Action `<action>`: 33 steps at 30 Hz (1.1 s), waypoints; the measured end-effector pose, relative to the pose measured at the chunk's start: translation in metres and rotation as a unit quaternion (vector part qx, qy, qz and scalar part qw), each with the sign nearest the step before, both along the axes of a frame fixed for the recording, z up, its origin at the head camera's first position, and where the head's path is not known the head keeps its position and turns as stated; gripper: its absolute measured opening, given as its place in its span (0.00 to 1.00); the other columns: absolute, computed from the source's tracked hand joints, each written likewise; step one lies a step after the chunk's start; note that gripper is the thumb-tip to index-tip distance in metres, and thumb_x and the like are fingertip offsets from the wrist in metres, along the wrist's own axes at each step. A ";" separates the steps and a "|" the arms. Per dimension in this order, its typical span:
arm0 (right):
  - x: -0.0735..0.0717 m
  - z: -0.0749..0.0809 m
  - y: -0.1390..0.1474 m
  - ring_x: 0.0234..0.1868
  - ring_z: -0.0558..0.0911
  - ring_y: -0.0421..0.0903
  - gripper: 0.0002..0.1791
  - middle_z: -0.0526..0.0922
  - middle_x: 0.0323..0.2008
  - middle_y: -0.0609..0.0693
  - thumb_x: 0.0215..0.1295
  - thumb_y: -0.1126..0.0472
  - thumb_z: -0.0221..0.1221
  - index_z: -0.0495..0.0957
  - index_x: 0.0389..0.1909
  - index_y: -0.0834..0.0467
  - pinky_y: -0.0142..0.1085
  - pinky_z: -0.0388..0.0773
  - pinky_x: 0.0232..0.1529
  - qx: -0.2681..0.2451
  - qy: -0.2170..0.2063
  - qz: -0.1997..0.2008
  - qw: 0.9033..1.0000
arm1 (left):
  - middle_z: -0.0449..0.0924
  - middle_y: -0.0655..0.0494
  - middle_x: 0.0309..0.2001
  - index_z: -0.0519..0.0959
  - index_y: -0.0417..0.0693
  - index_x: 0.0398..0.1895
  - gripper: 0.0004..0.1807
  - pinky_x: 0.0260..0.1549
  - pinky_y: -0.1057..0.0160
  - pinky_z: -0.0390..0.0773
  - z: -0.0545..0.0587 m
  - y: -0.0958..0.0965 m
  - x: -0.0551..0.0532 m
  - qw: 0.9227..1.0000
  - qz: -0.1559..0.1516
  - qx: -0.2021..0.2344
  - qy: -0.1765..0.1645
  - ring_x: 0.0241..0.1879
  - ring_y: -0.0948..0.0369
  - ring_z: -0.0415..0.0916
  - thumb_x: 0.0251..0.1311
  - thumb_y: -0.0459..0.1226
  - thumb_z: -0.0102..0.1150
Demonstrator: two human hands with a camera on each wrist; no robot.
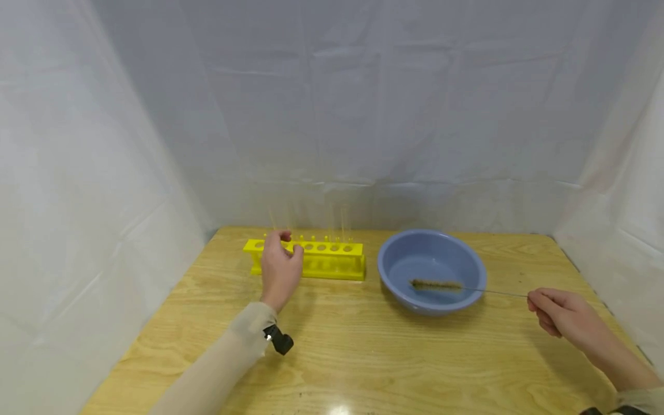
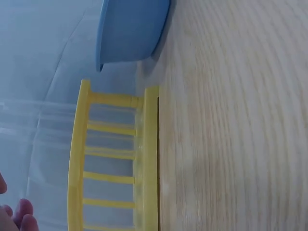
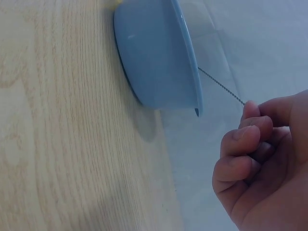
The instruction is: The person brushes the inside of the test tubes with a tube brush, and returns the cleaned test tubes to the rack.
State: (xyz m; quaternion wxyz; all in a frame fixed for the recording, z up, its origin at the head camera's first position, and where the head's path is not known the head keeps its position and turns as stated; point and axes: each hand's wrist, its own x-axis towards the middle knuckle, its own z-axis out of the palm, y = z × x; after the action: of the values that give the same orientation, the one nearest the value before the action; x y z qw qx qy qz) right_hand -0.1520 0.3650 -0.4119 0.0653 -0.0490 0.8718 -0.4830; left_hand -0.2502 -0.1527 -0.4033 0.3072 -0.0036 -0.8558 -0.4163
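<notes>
A yellow test tube rack (image 1: 332,269) stands at the back left of the table, with several clear test tubes (image 1: 344,223) upright in it. My left hand (image 1: 280,268) is over the rack's left part, thumb and fingers apart with a gap between them. In the left wrist view its fingertips (image 2: 25,211) show beside the rack's top plate. My right hand (image 1: 568,317) pinches the thin twisted wire handle of a test tube brush (image 1: 437,285). The brush's bristled head lies within the outline of the blue basin (image 1: 430,308), and its wire crosses the basin's right rim.
The basin sits right of the rack on the wooden table (image 1: 342,346). White sheeting (image 1: 332,115) hangs behind the table and along both sides. A dark strap device (image 1: 278,339) is worn on my left wrist.
</notes>
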 end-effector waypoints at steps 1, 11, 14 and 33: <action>0.000 0.000 0.000 0.17 0.67 0.51 0.29 0.64 0.17 0.47 0.81 0.44 0.40 0.72 0.38 0.68 0.40 0.67 0.24 0.002 0.003 0.000 1.000 | 0.75 0.47 0.48 0.73 0.45 0.51 0.14 0.31 0.59 0.75 0.001 0.002 0.002 1.000 -0.011 -0.006 0.009 0.31 0.57 0.73 0.63 0.36 0.59; -0.004 0.002 -0.001 0.16 0.67 0.48 0.27 0.66 0.16 0.46 0.81 0.47 0.41 0.74 0.39 0.67 0.41 0.66 0.21 0.015 0.012 0.002 1.000 | 0.76 0.48 0.53 0.73 0.42 0.59 0.20 0.47 0.51 0.80 0.010 0.035 -0.003 0.994 -0.112 0.005 0.001 0.51 0.51 0.77 0.63 0.34 0.58; -0.005 0.002 -0.003 0.16 0.67 0.46 0.26 0.66 0.16 0.46 0.81 0.46 0.42 0.75 0.38 0.66 0.40 0.67 0.21 0.028 0.014 -0.004 1.000 | 0.73 0.48 0.61 0.68 0.43 0.66 0.26 0.58 0.48 0.76 0.013 0.042 -0.011 0.989 -0.140 0.017 -0.046 0.60 0.50 0.73 0.65 0.38 0.57; -0.013 0.007 -0.011 0.13 0.64 0.41 0.23 0.66 0.14 0.45 0.81 0.48 0.44 0.79 0.40 0.62 0.38 0.66 0.18 0.117 0.059 -0.001 0.991 | 0.80 0.51 0.55 0.72 0.47 0.65 0.20 0.54 0.50 0.79 0.010 0.060 -0.041 0.983 -0.153 0.043 -0.094 0.55 0.54 0.78 0.73 0.42 0.52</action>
State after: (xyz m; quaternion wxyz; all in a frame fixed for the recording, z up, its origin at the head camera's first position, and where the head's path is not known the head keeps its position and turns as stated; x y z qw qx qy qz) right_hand -0.1653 0.3538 -0.4048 0.0187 -0.0689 0.9248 -0.3737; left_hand -0.2910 -0.0929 -0.3929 0.1579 -0.0822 -0.8517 -0.4929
